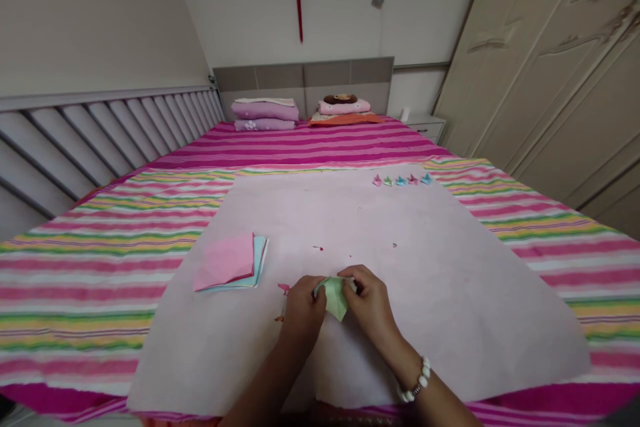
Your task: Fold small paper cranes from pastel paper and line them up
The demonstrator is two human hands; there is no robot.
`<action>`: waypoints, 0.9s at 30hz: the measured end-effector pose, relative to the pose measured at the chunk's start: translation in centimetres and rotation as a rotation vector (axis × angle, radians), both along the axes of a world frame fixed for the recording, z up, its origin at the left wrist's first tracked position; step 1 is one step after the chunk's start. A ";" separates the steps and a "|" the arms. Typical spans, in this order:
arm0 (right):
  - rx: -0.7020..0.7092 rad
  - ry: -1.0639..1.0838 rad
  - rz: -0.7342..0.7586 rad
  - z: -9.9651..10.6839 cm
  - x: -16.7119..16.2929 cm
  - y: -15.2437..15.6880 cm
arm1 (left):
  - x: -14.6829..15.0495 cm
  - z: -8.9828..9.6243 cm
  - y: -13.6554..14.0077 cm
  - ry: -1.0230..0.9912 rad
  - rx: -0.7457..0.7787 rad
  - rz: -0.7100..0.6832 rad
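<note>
Between my two hands is a piece of folded light green paper, its lower end narrowing to a point. My left hand pinches its left edge, thumb in front. On the other side, my right hand grips the right edge between thumb and fingers; a white bead bracelet circles that wrist. Both hands hold the paper just over the pale sheet spread on the bed. To the left lies a stack of pink and light blue paper squares.
Several small folded paper figures in pink, green and blue stand in a row at the sheet's far right. Small printed marks dot the sheet. Striped bedding surrounds it, with folded bedding by the headboard. A railing runs along the left.
</note>
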State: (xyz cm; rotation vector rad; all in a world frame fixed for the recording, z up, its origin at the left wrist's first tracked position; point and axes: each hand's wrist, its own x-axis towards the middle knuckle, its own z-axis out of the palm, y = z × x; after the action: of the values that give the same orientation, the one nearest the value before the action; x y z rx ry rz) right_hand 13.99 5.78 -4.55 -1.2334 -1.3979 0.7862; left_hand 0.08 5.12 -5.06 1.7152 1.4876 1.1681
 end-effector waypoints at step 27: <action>-0.421 0.610 0.410 0.2 1.9 0.4 | -1.4 2.6 -0.2 -0.507 -0.352 -0.082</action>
State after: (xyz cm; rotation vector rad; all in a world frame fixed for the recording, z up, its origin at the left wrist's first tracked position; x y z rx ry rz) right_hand 15.90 6.18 -4.35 -0.8898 -1.0040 1.6500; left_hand -1.29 4.92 -2.49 1.1277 1.2063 1.1130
